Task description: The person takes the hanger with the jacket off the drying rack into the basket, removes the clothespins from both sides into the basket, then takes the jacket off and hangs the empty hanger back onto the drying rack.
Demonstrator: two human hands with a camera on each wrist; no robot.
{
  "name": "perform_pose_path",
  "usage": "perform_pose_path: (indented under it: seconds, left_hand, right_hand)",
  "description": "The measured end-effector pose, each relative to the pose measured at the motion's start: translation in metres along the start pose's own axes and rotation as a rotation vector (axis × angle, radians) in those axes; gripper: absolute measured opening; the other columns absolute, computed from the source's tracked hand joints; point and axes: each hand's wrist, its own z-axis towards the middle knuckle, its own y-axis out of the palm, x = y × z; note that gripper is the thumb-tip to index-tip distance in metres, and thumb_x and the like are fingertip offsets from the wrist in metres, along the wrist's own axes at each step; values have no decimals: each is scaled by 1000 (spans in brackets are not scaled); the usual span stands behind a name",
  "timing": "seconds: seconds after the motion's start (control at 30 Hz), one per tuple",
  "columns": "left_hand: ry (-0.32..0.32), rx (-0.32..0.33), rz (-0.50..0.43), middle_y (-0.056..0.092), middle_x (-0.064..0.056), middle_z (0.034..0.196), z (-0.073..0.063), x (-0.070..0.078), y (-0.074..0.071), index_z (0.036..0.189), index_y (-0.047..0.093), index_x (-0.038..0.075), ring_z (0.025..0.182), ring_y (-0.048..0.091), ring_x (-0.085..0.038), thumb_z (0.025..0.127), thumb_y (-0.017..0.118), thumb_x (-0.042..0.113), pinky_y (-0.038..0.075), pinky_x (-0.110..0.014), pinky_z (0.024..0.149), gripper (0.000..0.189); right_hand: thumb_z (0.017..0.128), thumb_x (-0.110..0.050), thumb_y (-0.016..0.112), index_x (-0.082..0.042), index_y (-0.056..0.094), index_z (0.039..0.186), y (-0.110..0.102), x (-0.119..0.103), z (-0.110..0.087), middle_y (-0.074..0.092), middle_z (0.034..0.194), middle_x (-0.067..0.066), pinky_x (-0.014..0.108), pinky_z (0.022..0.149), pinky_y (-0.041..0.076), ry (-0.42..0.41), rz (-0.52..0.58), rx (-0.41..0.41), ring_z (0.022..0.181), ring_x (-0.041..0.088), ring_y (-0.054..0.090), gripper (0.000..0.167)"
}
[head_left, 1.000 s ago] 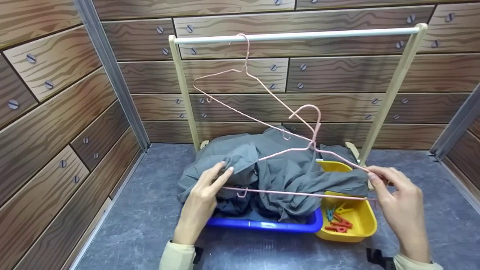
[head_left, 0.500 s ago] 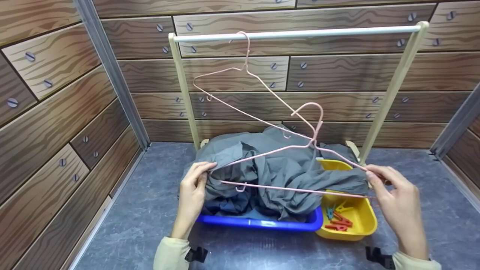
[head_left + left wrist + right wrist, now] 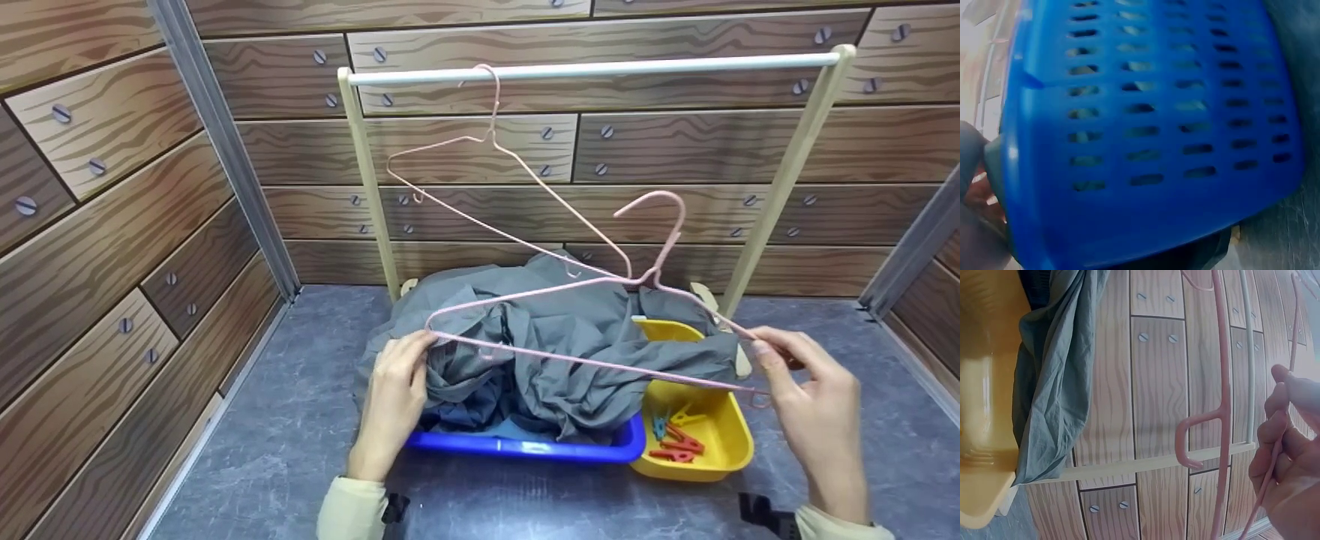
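Note:
A pink clothes hanger spans between my hands, tilted, its hook up and to the right. My right hand grips its right shoulder; in the right wrist view the fingers curl round the wire, apart from the grey cloth. My left hand pinches the hanger at its left corner. Beneath the hanger, a crumpled grey garment heaps out of a blue basket, one part draped over the yellow bin. The left wrist view shows mostly the slotted side of the blue basket.
Behind stands a rack with a white rail; a second pink hanger hangs from it at the left. Red, teal and yellow clothespins lie in the yellow bin. Wood-patterned walls enclose the grey floor.
The hanger's left end has come out from the grey cloth and now shows in full above it. The hanger has shifted up and right; my left hand moved from the cloth to its corner.

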Motion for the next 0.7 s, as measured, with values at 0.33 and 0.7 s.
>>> perform_pose_path:
  seconds: [0.33,0.7]
  left_hand:
    - [206,-270,136,67,0,120,-7,5,11,113,73,13,108,58,-19,88,71,9,43,-37,82,26]
    - [243,-284,67,67,4,114,-5,7,8,109,74,17,105,57,-15,90,72,29,40,-35,84,23]
  right_hand:
    - [93,-1,66,-5,75,106,1,-1,0,66,92,-6,16,74,39,15,-26,38,80,9,54,17]
    - [92,-3,68,-8,76,106,3,-4,0,67,95,-7,15,71,40,13,-44,16,80,10,53,17]
